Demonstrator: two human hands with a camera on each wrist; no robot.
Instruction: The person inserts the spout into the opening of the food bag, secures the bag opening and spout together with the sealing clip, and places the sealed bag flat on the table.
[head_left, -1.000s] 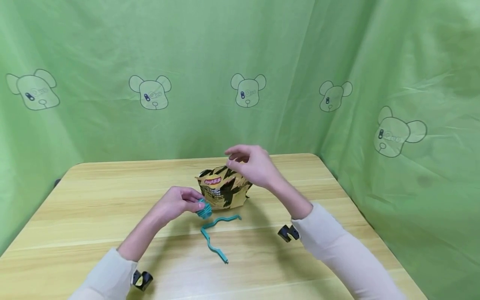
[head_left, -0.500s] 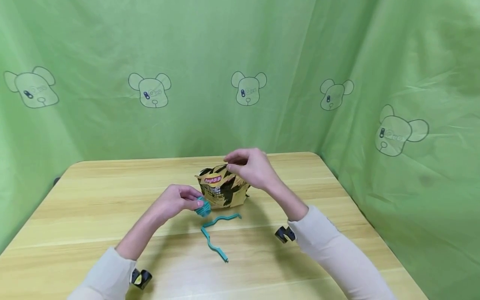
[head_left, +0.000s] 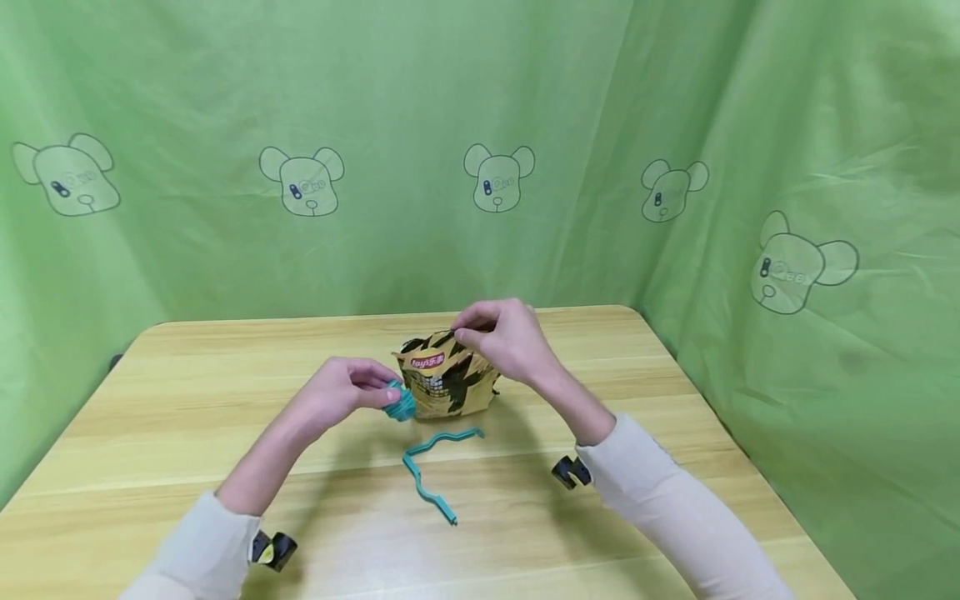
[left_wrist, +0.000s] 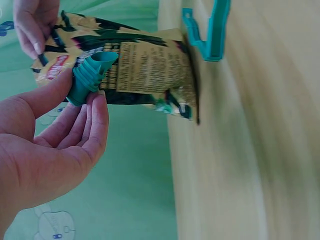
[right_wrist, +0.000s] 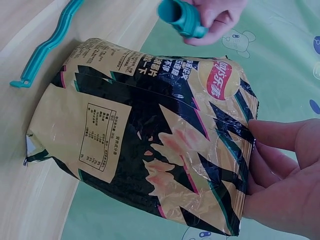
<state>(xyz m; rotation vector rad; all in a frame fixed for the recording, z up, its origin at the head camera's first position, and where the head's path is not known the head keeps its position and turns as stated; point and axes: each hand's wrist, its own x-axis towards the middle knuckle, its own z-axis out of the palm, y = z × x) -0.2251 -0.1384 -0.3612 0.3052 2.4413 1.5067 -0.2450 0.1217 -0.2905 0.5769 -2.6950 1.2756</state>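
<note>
My left hand [head_left: 337, 396] pinches a teal ribbed cap [head_left: 401, 403] between thumb and fingers, held up at the left front of the chip bag [head_left: 438, 392]. One end of this cap [right_wrist: 171, 11] is hollow and faces the right wrist camera. The bag is gold and black, with a red label, and stands on its bottom edge. My right hand [head_left: 513, 340] pinches its top edge; in the right wrist view the thumb and fingers of that hand [right_wrist: 287, 172] lie on either side of the folded rim. A zigzag teal bag clip [head_left: 417, 477] lies on the table before the bag.
The wooden table [head_left: 187, 400] carries the bag and the clip. Green curtains [head_left: 405, 242] printed with bear heads hang behind and at the sides. Black wrist mounts [head_left: 572, 472] sit below the sleeve cuffs.
My left hand has moved slightly up and left with the cap, which has turned a little. My right hand has come down onto the bag's top edge and now grips it.
</note>
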